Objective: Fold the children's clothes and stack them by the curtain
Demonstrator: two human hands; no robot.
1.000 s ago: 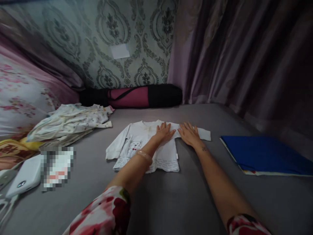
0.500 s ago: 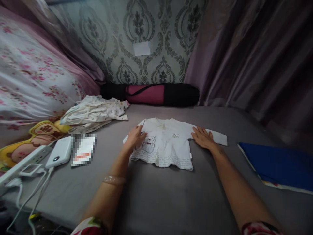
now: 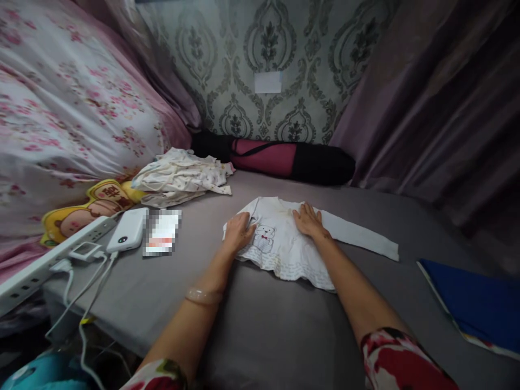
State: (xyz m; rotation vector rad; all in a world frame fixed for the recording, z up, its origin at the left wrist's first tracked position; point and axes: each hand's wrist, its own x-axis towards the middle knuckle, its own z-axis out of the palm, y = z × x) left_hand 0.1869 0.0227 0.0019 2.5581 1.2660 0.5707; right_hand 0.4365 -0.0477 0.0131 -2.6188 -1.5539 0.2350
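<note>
A small white long-sleeved baby shirt [image 3: 280, 241] lies spread on the grey sheet, with a bear drawing on one side and lines of print along its wavy hem. My left hand [image 3: 238, 234] rests on its left sleeve and side, fingers bent and thumb apart. On the upper chest, near the neckline, my right hand [image 3: 310, 221] lies flat with fingers spread. The right sleeve stretches out beyond that hand. My right hand and forearm cover part of the shirt's right side.
A heap of pale clothes [image 3: 182, 176] lies back left, near a yellow plush [image 3: 75, 216]. A white power bank [image 3: 129, 230] and power strip [image 3: 60, 257] with cables are at left. Dark blue folded cloth [image 3: 475, 303] lies right; a black-and-maroon long bag [image 3: 264, 158] lies along the wall.
My right hand has moved from the right sleeve inward onto the shirt's chest. My left hand stays on the left side. The view has turned slightly left.
</note>
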